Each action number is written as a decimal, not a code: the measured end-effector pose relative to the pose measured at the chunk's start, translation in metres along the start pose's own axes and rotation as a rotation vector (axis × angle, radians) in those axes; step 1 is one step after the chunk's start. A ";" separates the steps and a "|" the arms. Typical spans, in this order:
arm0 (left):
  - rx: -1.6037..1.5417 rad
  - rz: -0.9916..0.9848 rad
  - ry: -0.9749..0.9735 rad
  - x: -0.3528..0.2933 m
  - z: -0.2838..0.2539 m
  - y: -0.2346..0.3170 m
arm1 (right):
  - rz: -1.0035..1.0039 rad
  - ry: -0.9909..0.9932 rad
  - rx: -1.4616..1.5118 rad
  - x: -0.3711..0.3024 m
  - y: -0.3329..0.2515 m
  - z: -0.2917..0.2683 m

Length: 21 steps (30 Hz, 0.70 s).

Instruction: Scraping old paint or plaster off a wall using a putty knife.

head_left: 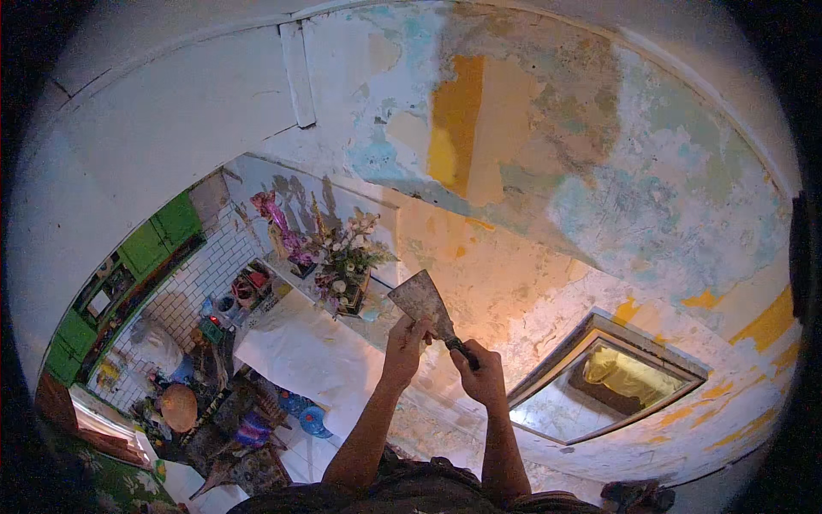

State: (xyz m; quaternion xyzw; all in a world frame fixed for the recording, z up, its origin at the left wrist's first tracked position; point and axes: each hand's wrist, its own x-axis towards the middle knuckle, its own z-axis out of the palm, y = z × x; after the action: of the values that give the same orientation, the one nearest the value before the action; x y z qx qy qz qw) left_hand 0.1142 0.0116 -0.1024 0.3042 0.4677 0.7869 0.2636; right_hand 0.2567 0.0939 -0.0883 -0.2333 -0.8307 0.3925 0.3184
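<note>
A metal scraper (421,301) with a wide, stained blade and a dark handle is raised in front of a peeling wall (548,171). My right hand (481,374) is closed around the handle. My left hand (406,336) pinches the lower edge of the blade with its fingertips. The wall shows patches of white, blue-green and orange-yellow old paint. Both forearms rise from the bottom edge of the picture.
A framed opening (604,381) sits in the wall to the right. Left of my hands a shelf (295,283) carries artificial flowers (342,257). Further left are white tiles, green cabinets (158,240), a cluttered counter and a person (178,407) below.
</note>
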 end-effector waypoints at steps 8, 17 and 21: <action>0.153 0.061 0.032 -0.006 -0.004 0.021 | -0.203 -0.087 -0.346 0.037 -0.056 -0.068; 0.274 0.286 0.003 0.012 -0.001 0.079 | -0.522 0.338 -0.742 0.107 -0.161 -0.131; 0.705 0.717 0.088 0.072 -0.015 0.138 | -0.560 0.371 -0.863 0.126 -0.180 -0.132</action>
State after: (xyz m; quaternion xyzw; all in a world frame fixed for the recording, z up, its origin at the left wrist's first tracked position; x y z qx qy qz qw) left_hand 0.0367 -0.0052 0.0328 0.4828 0.5816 0.6344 -0.1621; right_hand 0.2396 0.1356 0.1637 -0.1780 -0.8767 -0.1312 0.4272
